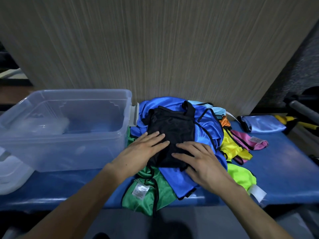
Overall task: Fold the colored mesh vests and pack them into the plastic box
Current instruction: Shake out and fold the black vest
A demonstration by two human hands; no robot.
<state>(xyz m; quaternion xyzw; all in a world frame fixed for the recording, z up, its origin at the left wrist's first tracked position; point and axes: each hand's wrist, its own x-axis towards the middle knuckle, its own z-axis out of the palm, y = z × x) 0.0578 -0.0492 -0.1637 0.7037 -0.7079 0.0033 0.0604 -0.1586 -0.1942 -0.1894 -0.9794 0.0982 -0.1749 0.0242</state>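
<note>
Left grip (145, 149): I saw it spread flat on the black vest (170, 130).
Right grip (200, 159): spread flat, same vest.
Green vest (146, 195) label (140, 190): print unreadable to me.
Plastic box (65, 152): no writing I could read.

Legible text: none. White sewn-in care label (140, 190) on the green mesh vest (146, 195): grey print, too blurred to read. Small white tag (254, 139) on the pink mesh vest (248, 140): reddish marks, unreadable. Blank-looking white tag (258, 193) on the neon yellow-green mesh vest (241, 176): no print discernible.
</note>
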